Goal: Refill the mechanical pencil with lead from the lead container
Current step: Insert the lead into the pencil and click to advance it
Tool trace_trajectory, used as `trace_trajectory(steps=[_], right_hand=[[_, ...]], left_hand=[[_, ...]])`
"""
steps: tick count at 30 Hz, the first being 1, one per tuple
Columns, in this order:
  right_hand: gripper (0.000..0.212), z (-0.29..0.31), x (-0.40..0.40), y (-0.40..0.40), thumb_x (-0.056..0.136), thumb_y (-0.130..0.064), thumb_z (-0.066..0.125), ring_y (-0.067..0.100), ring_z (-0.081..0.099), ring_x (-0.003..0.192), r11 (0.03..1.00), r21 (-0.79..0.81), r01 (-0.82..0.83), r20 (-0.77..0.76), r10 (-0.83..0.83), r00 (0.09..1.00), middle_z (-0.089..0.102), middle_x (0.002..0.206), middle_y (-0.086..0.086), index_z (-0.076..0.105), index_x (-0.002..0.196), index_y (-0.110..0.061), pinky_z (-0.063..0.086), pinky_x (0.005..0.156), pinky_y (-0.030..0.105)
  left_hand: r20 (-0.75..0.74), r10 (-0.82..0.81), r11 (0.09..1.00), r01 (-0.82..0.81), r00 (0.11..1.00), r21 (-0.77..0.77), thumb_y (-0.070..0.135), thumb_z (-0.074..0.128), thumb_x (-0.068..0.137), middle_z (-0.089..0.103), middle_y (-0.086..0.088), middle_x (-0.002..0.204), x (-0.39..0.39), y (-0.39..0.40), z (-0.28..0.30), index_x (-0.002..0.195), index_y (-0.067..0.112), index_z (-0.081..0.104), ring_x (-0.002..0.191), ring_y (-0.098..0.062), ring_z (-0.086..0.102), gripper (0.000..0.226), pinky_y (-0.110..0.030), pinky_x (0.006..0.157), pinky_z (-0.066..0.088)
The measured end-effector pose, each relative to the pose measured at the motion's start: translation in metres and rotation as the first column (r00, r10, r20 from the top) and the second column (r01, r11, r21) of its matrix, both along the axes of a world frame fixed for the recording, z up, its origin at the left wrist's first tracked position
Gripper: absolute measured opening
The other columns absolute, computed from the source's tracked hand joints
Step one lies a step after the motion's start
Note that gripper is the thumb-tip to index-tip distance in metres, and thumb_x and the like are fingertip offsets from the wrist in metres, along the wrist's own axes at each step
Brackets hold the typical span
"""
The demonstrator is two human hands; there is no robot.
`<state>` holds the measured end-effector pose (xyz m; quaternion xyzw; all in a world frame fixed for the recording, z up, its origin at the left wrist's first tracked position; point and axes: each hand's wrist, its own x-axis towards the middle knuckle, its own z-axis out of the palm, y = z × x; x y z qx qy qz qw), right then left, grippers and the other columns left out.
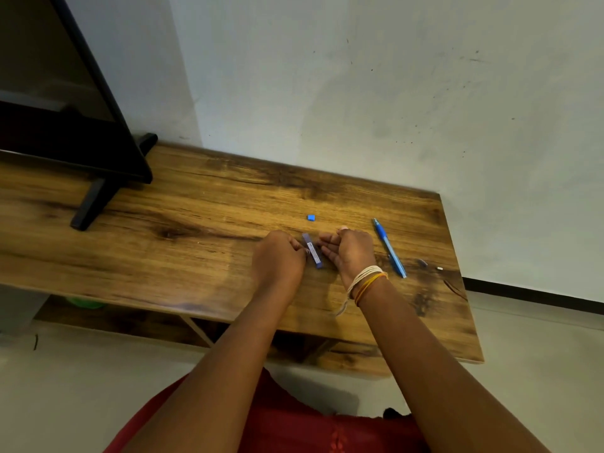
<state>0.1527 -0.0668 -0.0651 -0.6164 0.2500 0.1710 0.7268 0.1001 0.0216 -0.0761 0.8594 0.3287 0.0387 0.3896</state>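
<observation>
A slim blue lead container (313,250) lies on the wooden table (202,217) between my two hands. My left hand (277,259) touches its left side with curled fingers. Just right of the container sits my right hand (351,253), fingers curled, fingertips close to it; whether they pinch a lead is too small to tell. The container's small blue cap (311,218) rests on the table behind the hands. A blue mechanical pencil (389,247) lies at an angle to the right of my right hand. Two tiny parts, a dark one (422,263) and a pale one (439,268), lie near the pencil's lower end.
A black screen on a stand (94,197) occupies the table's left end. The wall runs just behind the table. The table's right edge is close beyond the small parts. Thread bands circle my right wrist (366,282).
</observation>
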Motion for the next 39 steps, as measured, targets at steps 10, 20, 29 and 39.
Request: trace_trajectory(steps=[10, 20, 29, 39], right_hand=[[0.041, 0.022, 0.016, -0.078, 0.103, -0.015, 0.03, 0.019, 0.058, 0.063, 0.981, -0.059, 0.187, 0.069, -0.183, 0.981, 0.058, 0.07, 0.011, 0.051, 0.07, -0.003, 0.049, 0.064, 0.025], [0.018, 0.01, 0.005, -0.139, 0.101, -0.025, 0.034, 0.03, 0.067, 0.098, 0.831, -0.548, 0.096, 0.145, -0.019, 0.989, 0.071, 0.098, 0.012, 0.048, 0.108, -0.015, 0.05, 0.095, 0.049], [0.041, 0.008, 0.004, -0.144, 0.104, -0.022, 0.026, 0.028, 0.071, 0.075, 0.951, -0.308, 0.038, -0.04, -0.053, 0.998, 0.071, 0.096, 0.021, 0.047, 0.125, 0.006, 0.059, 0.069, 0.035], [0.04, 0.01, 0.005, -0.145, 0.102, -0.017, 0.025, 0.031, 0.07, 0.071, 0.975, -0.222, 0.031, -0.077, -0.049, 0.996, 0.069, 0.085, 0.023, 0.033, 0.134, 0.005, 0.059, 0.063, 0.038]], left_hand=[[0.194, -0.117, 0.991, 0.128, 0.974, -0.044, 0.025, 0.069, 0.083, 0.07, 0.009, 0.079, -0.001, -0.046, 0.008, 0.074, 0.023, 0.071, 0.069, -0.004, 0.061, 0.009, -0.023, 0.059, 0.051], [0.264, -0.247, 0.929, 0.305, 0.932, -0.207, 0.016, 0.068, 0.083, 0.071, 0.001, 0.091, 0.013, -0.122, 0.003, 0.09, 0.017, 0.072, 0.079, -0.008, 0.064, 0.008, -0.022, 0.065, 0.052], [0.213, -0.168, 0.975, 0.194, 0.962, -0.107, 0.03, 0.065, 0.086, 0.069, -0.007, 0.077, 0.034, -0.145, -0.012, 0.082, 0.013, 0.064, 0.067, -0.025, 0.068, 0.017, -0.041, 0.06, 0.059], [0.043, -0.161, 0.981, 0.165, 0.986, -0.102, 0.032, 0.07, 0.077, 0.07, -0.009, 0.074, 0.048, -0.143, -0.011, 0.084, 0.01, 0.063, 0.065, -0.025, 0.069, 0.024, -0.039, 0.059, 0.06]])
